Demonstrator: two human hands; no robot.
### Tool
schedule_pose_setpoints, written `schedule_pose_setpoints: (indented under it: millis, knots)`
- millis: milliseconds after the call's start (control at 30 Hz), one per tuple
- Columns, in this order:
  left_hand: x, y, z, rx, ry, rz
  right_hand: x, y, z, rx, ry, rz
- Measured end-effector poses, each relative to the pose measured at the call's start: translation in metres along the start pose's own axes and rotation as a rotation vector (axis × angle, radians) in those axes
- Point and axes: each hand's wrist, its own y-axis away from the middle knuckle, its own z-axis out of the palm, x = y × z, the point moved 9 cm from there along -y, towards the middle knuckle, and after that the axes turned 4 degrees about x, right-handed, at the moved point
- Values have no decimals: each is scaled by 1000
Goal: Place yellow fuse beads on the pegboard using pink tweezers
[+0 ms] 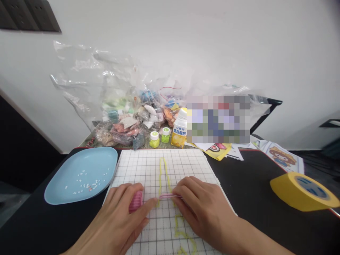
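Head view: the left hand (123,207) holds a pink ribbed block (136,202), thumb by one end of a pink strip (167,196); the right hand (203,200) pinches the other end, across yellow cord (160,179) on a gridded board (138,164). Steady, light tension should keep it straight.

Room runs between the board (140,166) and tape roll (290,193); bottle (179,131) and jars (154,140) block the far side.
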Motion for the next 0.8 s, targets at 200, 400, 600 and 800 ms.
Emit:
schedule_pose_setpoints:
  millis: [200, 400, 600, 800]
  knots:
    - [0, 1, 1, -12, 3, 1, -1, 0, 1, -8, 15, 4]
    - [1, -1, 2, -13, -35, 3, -1, 1, 1, 5, 13, -1]
    - [-1, -1, 5, -26, -17, -7, 0, -1, -4, 51, -12, 9]
    - [-4, 0, -6, 59, 59, -50, 3, -2, -21, 192, 24, 26]
